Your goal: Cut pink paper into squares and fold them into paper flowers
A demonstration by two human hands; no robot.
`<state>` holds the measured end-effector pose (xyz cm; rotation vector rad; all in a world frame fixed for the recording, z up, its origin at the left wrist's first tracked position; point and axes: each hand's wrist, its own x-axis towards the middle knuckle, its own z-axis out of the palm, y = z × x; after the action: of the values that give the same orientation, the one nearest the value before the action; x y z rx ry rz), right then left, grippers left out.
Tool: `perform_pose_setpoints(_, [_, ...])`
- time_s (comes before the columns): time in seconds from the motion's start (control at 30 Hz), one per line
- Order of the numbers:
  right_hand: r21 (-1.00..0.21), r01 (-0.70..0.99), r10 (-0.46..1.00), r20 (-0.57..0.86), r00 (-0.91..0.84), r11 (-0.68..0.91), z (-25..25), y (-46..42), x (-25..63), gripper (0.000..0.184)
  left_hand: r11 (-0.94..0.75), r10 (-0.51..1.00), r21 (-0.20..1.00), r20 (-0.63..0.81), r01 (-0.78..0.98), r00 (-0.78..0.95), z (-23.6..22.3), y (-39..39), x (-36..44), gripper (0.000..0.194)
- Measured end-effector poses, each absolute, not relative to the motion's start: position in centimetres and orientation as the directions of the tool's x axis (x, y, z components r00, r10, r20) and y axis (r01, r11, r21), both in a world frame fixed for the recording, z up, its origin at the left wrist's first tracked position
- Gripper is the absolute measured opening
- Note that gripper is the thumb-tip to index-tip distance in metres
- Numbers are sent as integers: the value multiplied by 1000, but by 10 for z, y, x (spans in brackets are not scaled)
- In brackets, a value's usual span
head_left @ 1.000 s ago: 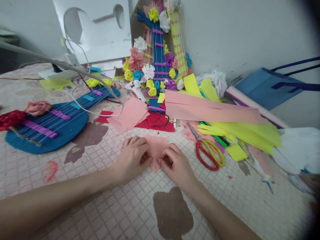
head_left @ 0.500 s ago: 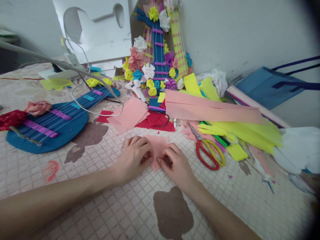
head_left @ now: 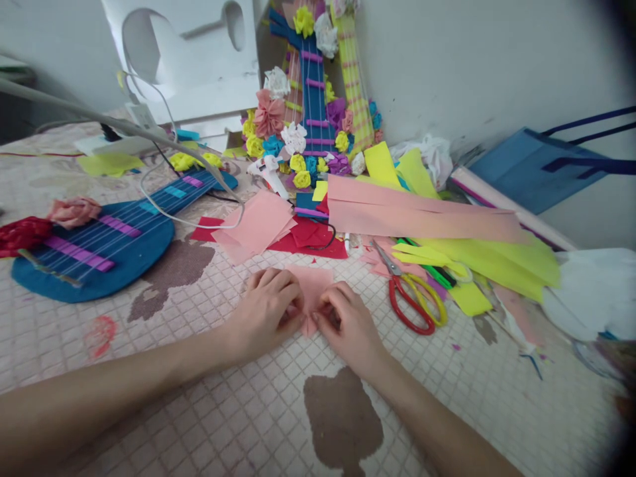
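A small pink paper piece lies on the checked mat in front of me. My left hand pinches its left side with curled fingers. My right hand pinches its right side, fingers bent inward. The two hands almost touch over the paper's lower point. Part of the paper is hidden under my fingers.
Red-and-yellow scissors lie just right of my hands. Behind are pink squares, red paper, long pink strips, yellow sheets and a glue gun. A blue paper guitar lies left; a flowered guitar leans on the wall.
Both hands stay on the pink paper with only small finger shifts. The view has tipped slightly, so everything sits a little higher in the frame.
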<state>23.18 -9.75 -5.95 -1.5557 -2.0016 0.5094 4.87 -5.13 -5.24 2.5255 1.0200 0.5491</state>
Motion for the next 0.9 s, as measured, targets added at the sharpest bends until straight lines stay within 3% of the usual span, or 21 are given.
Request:
perform_pose_setpoints(0.33, [-538, 789, 955, 181, -236, 297, -59, -100, 234, 10, -722, 690, 291, 221, 628, 690, -54, -60, 51, 10])
perform_pose_setpoints(0.47, [-542, 782, 952, 176, -251, 307, -56, -102, 234, 14, -727, 680, 314, 204, 611, 704, -53, -61, 50, 11])
perform_pose_setpoints(0.77, [-589, 754, 952, 98, -291, 291, -47, -103, 238, 33, -722, 673, 372, 182, 583, 717, -49, -62, 45, 33])
perform_pose_setpoints(0.9, [-607, 734, 942, 82, -324, 305, -43, -102, 241, 33, -724, 671, 383, 196, 574, 716, -51, -61, 44, 38])
